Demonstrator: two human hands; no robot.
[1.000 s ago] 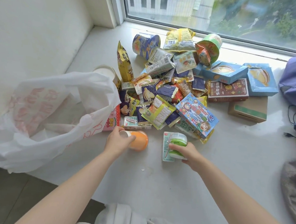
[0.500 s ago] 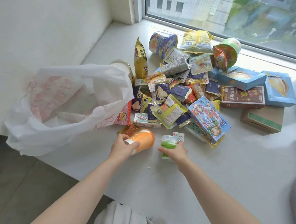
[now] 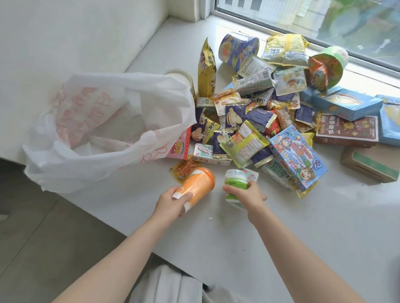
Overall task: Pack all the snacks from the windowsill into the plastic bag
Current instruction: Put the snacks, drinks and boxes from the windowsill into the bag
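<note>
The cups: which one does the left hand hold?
The orange cup, gripped by the left hand; the right hand holds the green-and-white cup instead.

Both bare forearms reach forward, left hand [image 3: 170, 203] gripping an orange cup [image 3: 199, 183], right hand [image 3: 250, 197] gripping a green tub [image 3: 236, 180].

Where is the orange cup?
Head view, centre: the orange cup is in the left hand, between the plastic bag and the green cup.

Window [image 3: 319, 15] onto a building, white wall [image 3: 73, 26], grey floor [image 3: 36, 246], perhaps pale trousers [image 3: 169, 292] at bottom edge
</note>
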